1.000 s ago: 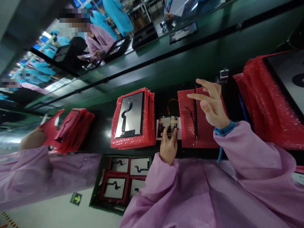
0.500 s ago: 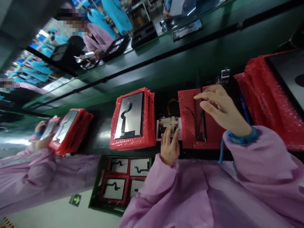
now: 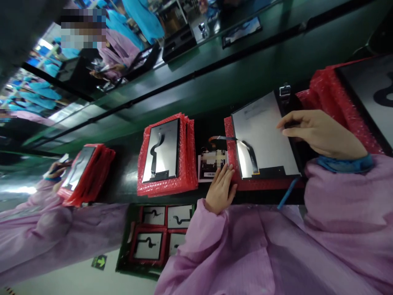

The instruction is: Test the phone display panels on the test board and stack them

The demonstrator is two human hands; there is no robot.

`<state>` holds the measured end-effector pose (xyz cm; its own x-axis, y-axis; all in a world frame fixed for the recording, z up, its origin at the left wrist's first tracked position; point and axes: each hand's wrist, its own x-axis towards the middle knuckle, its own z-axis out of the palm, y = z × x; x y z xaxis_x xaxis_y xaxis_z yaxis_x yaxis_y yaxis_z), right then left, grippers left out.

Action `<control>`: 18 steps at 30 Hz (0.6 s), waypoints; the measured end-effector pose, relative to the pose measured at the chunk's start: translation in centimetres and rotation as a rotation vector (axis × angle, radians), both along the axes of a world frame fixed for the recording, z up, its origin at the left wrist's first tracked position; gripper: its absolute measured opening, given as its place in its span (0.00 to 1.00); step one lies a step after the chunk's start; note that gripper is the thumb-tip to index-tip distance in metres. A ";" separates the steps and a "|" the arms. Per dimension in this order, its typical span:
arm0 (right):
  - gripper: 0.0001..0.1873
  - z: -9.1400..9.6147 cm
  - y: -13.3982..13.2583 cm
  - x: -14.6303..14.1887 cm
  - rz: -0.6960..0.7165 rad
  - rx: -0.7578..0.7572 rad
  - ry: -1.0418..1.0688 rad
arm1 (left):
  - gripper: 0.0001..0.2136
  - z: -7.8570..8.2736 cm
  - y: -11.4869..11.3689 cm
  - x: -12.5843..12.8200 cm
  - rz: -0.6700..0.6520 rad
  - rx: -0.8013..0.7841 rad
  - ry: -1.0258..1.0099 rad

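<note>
My left hand point(image 3: 220, 190) rests with its fingers stretched over the lower right corner of a small circuit board point(image 3: 209, 164) on a white base. Beside it, a display panel point(image 3: 260, 127) lies silvery back up over a red bubble-wrap sheet point(image 3: 231, 159). A ribbon cable point(image 3: 225, 138) runs from the panel's left part toward the board. At the panel's right edge is my right hand point(image 3: 322, 133), thumb and forefinger pinched close together on that edge. Its other fingers are curled and partly hidden.
Stacked panels in red bubble wrap stand left point(image 3: 159, 153) and right point(image 3: 334, 94). A green crate point(image 3: 123, 254) of panels sits below the bench edge. A metal clip-like piece point(image 3: 285, 91) lies behind the panel. A co-worker's sleeve point(image 3: 39, 200) is at far left.
The panel stood nearly edge-on and now lies flatter, its silvery back and ribbon cable showing. My right hand moved right with its edge. My left hand slid slightly down off the board's middle.
</note>
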<state>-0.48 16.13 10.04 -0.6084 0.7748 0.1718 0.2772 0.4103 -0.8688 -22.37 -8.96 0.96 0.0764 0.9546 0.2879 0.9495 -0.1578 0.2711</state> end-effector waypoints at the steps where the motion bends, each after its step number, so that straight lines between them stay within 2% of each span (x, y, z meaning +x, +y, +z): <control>1: 0.10 -0.5 0.2 -0.3 0.032 -0.067 -0.025 | 0.27 0.0 0.0 0.0 0.005 0.000 -0.013; 3: 0.10 -1.6 0.6 -0.8 0.036 -0.101 -0.110 | 0.29 -0.2 0.0 0.0 0.009 0.010 -0.020; 8: 0.05 -4.1 1.2 -1.0 -0.091 0.166 -0.396 | 0.25 0.0 0.0 0.0 -0.004 0.021 0.019; 10: 0.08 -4.5 0.9 -1.5 -0.136 0.317 -0.406 | 0.21 0.9 0.3 -0.4 -0.050 0.040 0.041; 12: 0.12 -4.7 0.2 -2.8 -0.140 0.433 -0.305 | 0.15 2.3 1.2 -1.1 -0.091 0.103 0.030; 14: 0.17 -4.8 -0.9 -4.9 -0.055 0.421 -0.181 | 0.10 4.1 2.9 -2.0 -0.072 0.217 -0.032; 17: 0.20 -5.2 -2.7 -7.9 0.131 0.266 -0.071 | 0.09 6.1 6.8 -3.7 0.088 0.397 -0.123; 18: 0.20 -5.3 -3.2 -8.7 0.168 0.217 -0.052 | 0.09 6.5 8.2 -4.2 0.134 0.397 -0.133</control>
